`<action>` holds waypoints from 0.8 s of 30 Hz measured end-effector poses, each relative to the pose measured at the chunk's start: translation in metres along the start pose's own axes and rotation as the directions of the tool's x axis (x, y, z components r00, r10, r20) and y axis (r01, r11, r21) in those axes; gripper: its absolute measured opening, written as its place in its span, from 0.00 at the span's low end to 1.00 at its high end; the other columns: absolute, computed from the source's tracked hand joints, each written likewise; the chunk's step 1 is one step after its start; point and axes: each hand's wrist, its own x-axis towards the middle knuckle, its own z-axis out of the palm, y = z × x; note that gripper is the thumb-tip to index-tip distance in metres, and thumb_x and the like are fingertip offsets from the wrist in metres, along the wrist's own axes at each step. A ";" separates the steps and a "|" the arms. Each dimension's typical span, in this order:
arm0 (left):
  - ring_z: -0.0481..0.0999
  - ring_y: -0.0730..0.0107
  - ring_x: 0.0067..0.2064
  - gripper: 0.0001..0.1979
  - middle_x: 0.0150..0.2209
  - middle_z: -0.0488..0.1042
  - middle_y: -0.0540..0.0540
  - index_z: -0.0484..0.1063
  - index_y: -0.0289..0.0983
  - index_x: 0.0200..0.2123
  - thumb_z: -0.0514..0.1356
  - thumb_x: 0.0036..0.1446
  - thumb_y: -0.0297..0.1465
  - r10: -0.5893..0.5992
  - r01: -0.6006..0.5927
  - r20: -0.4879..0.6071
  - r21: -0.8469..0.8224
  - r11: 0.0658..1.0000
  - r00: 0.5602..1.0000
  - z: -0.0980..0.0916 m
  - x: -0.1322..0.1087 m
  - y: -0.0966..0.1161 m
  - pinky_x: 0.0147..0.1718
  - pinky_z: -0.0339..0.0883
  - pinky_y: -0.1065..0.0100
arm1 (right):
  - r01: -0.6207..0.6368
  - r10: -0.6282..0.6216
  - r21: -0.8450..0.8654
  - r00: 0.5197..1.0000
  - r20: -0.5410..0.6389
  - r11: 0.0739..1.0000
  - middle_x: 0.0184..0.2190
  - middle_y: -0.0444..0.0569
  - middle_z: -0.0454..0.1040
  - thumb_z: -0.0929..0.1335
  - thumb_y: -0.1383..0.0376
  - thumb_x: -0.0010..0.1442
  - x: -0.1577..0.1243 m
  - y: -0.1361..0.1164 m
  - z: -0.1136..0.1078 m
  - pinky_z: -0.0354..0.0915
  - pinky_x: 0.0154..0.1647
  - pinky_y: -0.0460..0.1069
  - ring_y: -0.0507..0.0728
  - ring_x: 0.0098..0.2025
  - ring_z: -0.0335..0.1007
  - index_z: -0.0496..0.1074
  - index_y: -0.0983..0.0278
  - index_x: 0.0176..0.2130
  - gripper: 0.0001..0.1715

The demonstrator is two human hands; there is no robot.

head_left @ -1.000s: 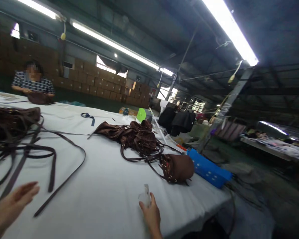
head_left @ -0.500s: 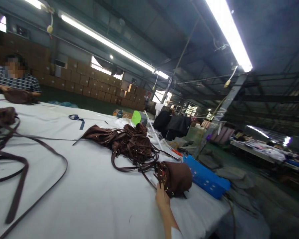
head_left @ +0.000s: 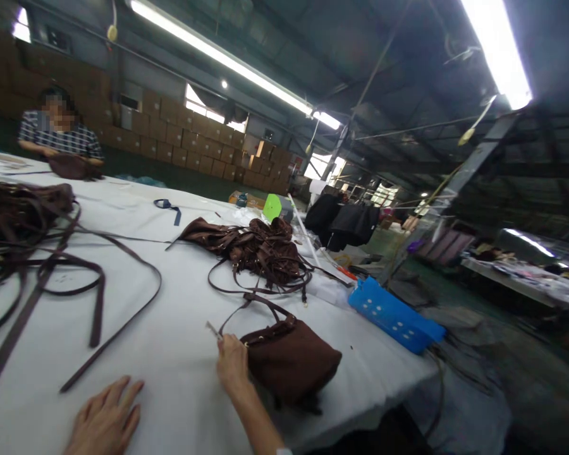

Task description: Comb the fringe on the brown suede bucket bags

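1. Head view: the right hand (head_left: pixel 232 365) is closed on the near rim of a brown bag (head_left: pixel 291 359), which lies on its side near the right edge of the white table (head_left: pixel 180 373).
2. The left hand (head_left: pixel 105 420) rests flat on the table, fingers spread, holding nothing.
3. Beyond the bag sits a heap of bags (head_left: pixel 260 249). Loose straps (head_left: pixel 52 278) sprawl to the left, and a blue basket (head_left: pixel 396 314) lies just past the table's edge.

Table (head_left: pixel 184 297), near edge: left hand (head_left: pixel 105 420) lies flat at left; right hand (head_left: pixel 232 363), to its right, grips the left end of the near bag (head_left: pixel 291 357). Behind the near bag lies a heap of bags (head_left: pixel 260 249). Loose straps (head_left: pixel 52 278) spread at far left; a tray (head_left: pixel 396 313) sits at the right edge.
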 end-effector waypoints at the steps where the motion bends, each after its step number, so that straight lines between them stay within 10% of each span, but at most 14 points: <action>1: 0.65 0.54 0.56 0.24 0.57 0.67 0.42 0.70 0.41 0.52 0.50 0.53 0.37 0.015 -0.015 -0.014 -0.010 1.000 1.000 -0.003 -0.001 0.000 0.56 0.53 0.54 | 0.060 -0.061 0.032 0.998 0.009 0.998 0.36 0.49 0.74 0.55 0.67 0.66 -0.007 -0.033 0.004 0.63 0.40 0.49 0.56 0.40 0.71 0.69 0.66 0.39 0.16; 4: 0.65 0.55 0.56 0.22 0.57 0.66 0.40 0.69 0.39 0.52 0.50 0.54 0.34 0.055 -0.064 -0.066 -0.137 0.989 0.996 -0.011 -0.004 -0.003 0.56 0.54 0.55 | 0.245 -0.250 0.126 0.968 0.031 0.961 0.35 0.44 0.73 0.57 0.65 0.64 -0.036 -0.118 0.002 0.63 0.36 0.46 0.54 0.36 0.72 0.69 0.62 0.39 0.13; 7: 0.67 0.57 0.55 0.20 0.53 0.70 0.39 0.72 0.38 0.48 0.52 0.53 0.32 0.127 -0.157 -0.105 -0.360 0.920 0.986 -0.019 -0.008 -0.010 0.56 0.58 0.59 | 0.375 -0.385 0.209 0.923 0.012 0.903 0.37 0.43 0.73 0.60 0.64 0.62 -0.066 -0.149 -0.029 0.63 0.32 0.44 0.53 0.32 0.71 0.68 0.59 0.41 0.10; 11: 0.69 0.57 0.54 0.17 0.50 0.73 0.42 0.74 0.38 0.42 0.51 0.52 0.33 0.016 -0.108 -0.172 -0.542 0.833 0.985 -0.032 -0.026 -0.022 0.55 0.60 0.59 | 0.349 -0.280 0.364 0.932 -0.229 0.864 0.40 0.49 0.73 0.56 0.61 0.65 -0.070 -0.089 -0.095 0.62 0.44 0.46 0.55 0.42 0.70 0.69 0.61 0.46 0.17; 16: 0.73 0.68 0.26 0.16 0.37 0.78 0.48 0.72 0.38 0.42 0.51 0.54 0.37 -0.314 0.162 -0.113 -0.668 0.727 0.943 -0.076 -0.044 -0.009 0.29 0.68 0.67 | -0.190 0.235 0.205 0.946 -0.225 0.960 0.43 0.64 0.73 0.58 0.51 0.62 -0.047 0.029 -0.126 0.61 0.48 0.54 0.64 0.46 0.69 0.67 0.73 0.51 0.32; 24: 0.69 0.73 0.26 0.17 0.37 0.75 0.45 0.71 0.36 0.44 0.50 0.59 0.37 -0.022 -0.220 -0.296 -0.754 0.619 0.955 -0.184 -0.016 0.097 0.28 0.64 0.70 | -0.239 0.247 0.186 0.969 -0.024 0.953 0.43 0.61 0.75 0.57 0.54 0.60 -0.054 0.074 -0.123 0.63 0.47 0.51 0.63 0.46 0.72 0.73 0.72 0.45 0.28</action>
